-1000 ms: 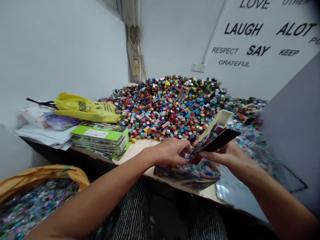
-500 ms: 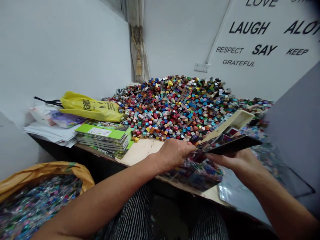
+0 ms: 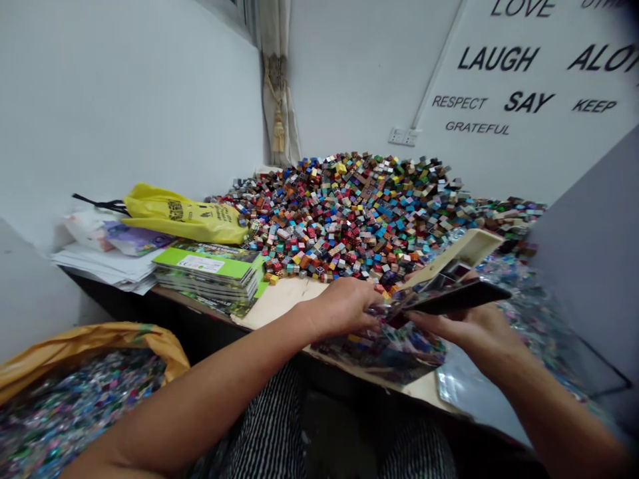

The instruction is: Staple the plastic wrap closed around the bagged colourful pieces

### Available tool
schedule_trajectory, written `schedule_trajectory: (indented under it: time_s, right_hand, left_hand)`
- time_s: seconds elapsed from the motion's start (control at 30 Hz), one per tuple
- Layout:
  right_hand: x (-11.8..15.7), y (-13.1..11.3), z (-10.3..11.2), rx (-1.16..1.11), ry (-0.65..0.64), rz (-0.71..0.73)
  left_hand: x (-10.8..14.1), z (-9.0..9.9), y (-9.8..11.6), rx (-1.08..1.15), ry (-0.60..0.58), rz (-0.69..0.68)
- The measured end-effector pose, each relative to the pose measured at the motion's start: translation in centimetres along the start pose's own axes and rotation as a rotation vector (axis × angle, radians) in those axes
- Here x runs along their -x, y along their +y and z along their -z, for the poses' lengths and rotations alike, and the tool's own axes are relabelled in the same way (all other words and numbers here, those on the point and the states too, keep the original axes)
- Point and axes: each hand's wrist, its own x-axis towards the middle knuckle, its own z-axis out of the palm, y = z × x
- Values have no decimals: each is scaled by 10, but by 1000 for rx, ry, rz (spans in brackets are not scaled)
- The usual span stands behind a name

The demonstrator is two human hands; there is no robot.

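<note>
My right hand (image 3: 476,326) grips an open box (image 3: 459,297) from below and behind, thumb along its black side. The box lies tilted, its cream inner flap (image 3: 456,256) raised, with shiny dark and red pieces inside. At its left end, the closed fingers of my left hand (image 3: 347,307) meet a shiny, clear plastic-like bit; what exactly they hold is hidden. Under both hands sits a dark tray-like container (image 3: 369,356) of colourful wrapped pieces. Just beyond rises a big heap of small patterned cubes (image 3: 324,219).
Left on the table are a stack of green booklets (image 3: 210,269), a yellow bag (image 3: 184,216) and white papers (image 3: 107,266). An orange sack (image 3: 172,349) of shiny pieces stands at lower left. Clear plastic packets (image 3: 529,299) spread to the right, near a flat clear sheet (image 3: 469,382).
The box has shifted slightly left and down with my right hand. My left hand's fingers have moved a little left from the box's end.
</note>
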Motion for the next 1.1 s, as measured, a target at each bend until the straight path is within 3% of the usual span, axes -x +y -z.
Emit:
schedule_trajectory:
  time_s: [0.17,0.33,0.6,0.87,1.1]
  right_hand:
    - [3,-4,1,-51,35,-4]
    - [4,-6,-2,-55,19,4]
    - [-4,-3,-1,17,-64,58]
    - [-18,17,9,244,-143,106]
    - [-15,16,4,207,-125,92]
  left_hand:
    - [-3,-7,1,26,42,90]
    - [2,-14,2,-10,169,58]
    - [6,-16,2,-64,162,14]
    - [7,-13,1,-32,160,-11]
    - [8,-8,2,207,159,21]
